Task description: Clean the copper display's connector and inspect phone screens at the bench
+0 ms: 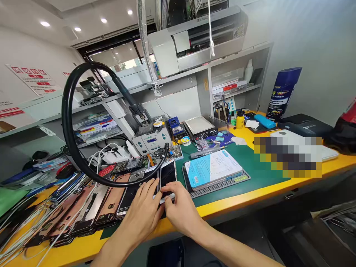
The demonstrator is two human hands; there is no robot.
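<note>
My left hand (146, 207) lies with its fingers stretched out at the near end of a phone with a dark screen and white edges (169, 173). My right hand (182, 207) is close beside it, thumb and forefinger curled in a pinch at the phone's near end. A small white piece (167, 198) shows between the two hands; whether the right fingers grip it is hard to make out. Left of my hands, another dark phone (128, 198) touches a row of opened phone parts with copper-coloured backs (111, 202).
A black flexible hose (65, 111) loops over the phones from the hot-air station (152, 141). Right of my hands a blue-and-white booklet (213, 168) rests on a grey perforated plate (236, 180). White cables (30, 226) lie at the left; a blue spray can (283, 94) stands far right.
</note>
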